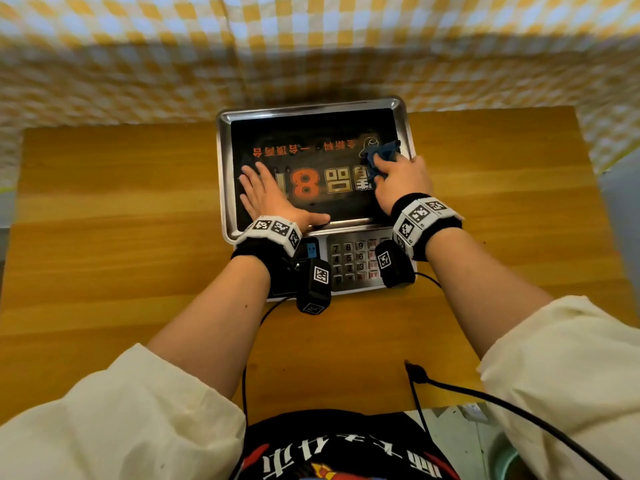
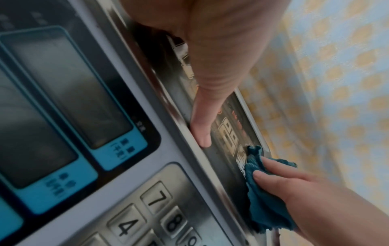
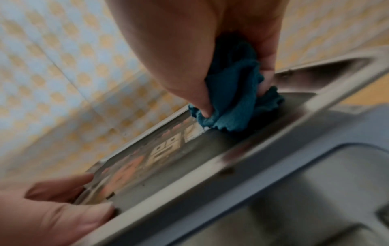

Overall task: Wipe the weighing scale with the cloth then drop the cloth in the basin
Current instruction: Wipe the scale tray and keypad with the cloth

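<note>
The fingers (image 3: 202, 99) of the right hand (image 1: 401, 183) curl round a bunched blue cloth (image 1: 381, 155) and press it onto the right side of the scale's pan; the thumb pinches it from the other side. The left hand (image 1: 266, 199) lies flat with fingers spread and straight on the left side of the pan, thumb (image 2: 202, 126) along the near rim, holding nothing, likely steadying it. The weighing scale (image 1: 315, 109) sits at the far middle of a wooden table (image 1: 121, 209), its keypad (image 1: 349, 261) toward the person.

By my reading the wiping is under way: only the pan's right part is under the cloth, and the keypad and display look untouched. The drop is not yet done; a pale green rim at the lower right of the head view may be the basin, but I cannot tell.

The cloth is soft, nubbly and crumpled with ragged edges. The pan is a shallow steel tray with rounded corners, shiny, lined with a dark printed sheet
</note>
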